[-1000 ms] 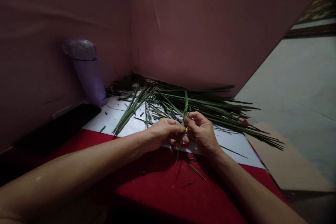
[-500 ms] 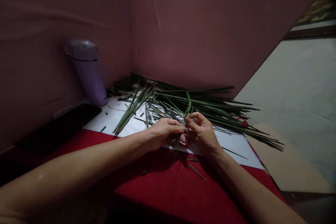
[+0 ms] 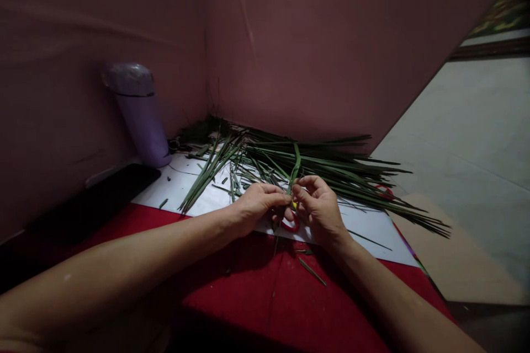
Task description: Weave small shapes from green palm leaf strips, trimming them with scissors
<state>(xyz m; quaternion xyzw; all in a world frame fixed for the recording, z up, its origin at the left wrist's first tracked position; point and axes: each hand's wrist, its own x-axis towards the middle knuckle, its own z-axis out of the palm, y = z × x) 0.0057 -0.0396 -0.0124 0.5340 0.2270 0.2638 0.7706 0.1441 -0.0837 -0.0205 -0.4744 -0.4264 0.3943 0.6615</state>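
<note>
A green leaf strip (image 3: 296, 161) stands up between my two hands, its upper part curving over the pile behind it. My left hand (image 3: 263, 205) pinches the strip low down between thumb and fingers. Close against it on the right, my right hand (image 3: 315, 204) is closed on the same strip with thumb and forefinger. The exact fold at the fingertips is too small to make out. Beneath the hands, the red handle (image 3: 290, 224) of what looks like scissors lies on the white sheet (image 3: 165, 194), partly hidden by the fingers.
Long green leaves (image 3: 348, 168) lie heaped behind my hands, and a smaller bunch (image 3: 207, 176) fans out to the left. A purple tumbler (image 3: 143, 121) stands by the wall, near a dark flat object (image 3: 128, 185). Leaf scraps (image 3: 312, 271) lie on the red cloth (image 3: 248, 298).
My hands stay almost in place, with small finger movements at the strip. A yellow spot beside the red handle now shows between the hands.
</note>
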